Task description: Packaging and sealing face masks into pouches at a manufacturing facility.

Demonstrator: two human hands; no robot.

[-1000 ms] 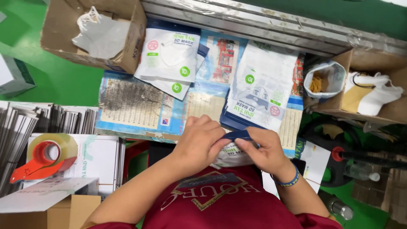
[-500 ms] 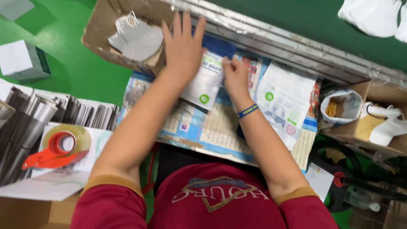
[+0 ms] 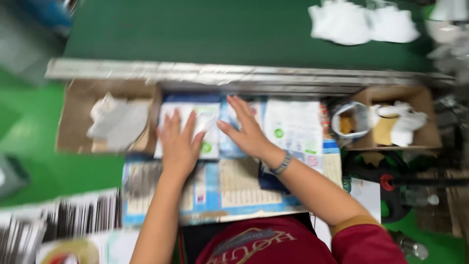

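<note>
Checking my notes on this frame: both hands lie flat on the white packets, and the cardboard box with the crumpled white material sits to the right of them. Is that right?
Not quite. In the head view the left hand and right hand do lie flat on the white packets, but the cardboard box with the crumpled white material sits to the left of them, not the right.

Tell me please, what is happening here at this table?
A person in a red shirt leans over a work surface covered with printed sheets. The left hand lies flat on a white pouch with green marks. The right hand, with a bracelet on the wrist, presses flat on packets just beside it. Another white pouch lies to the right. A cardboard box on the left holds white items. The picture is blurred, so finer detail is unclear.
</note>
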